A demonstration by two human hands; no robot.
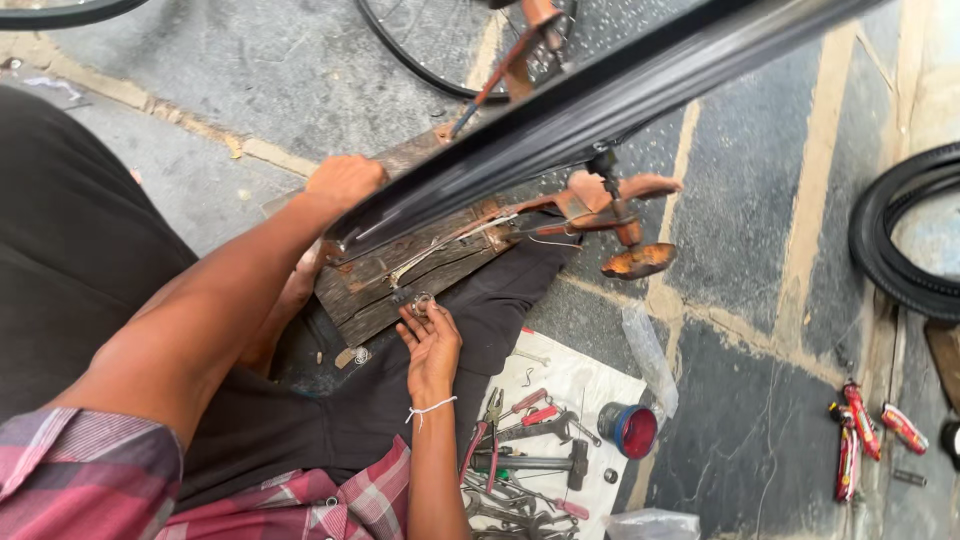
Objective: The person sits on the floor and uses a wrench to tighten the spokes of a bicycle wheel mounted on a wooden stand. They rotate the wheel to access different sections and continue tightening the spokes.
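Observation:
My left hand grips the edge of a black bicycle rim that runs diagonally across the view from centre left to upper right. My right hand is lower, palm up, with its fingertips pinching a small shiny metal part just above a weathered wooden block. A rusty orange metal stand rises from the block beside the rim. A white thread is tied round my right wrist.
A white sheet carries pliers, a hammer and other tools, plus a small blue tin with red inside. A black tyre lies at right; small red tubes lie beside it. A spoked wheel stands at top.

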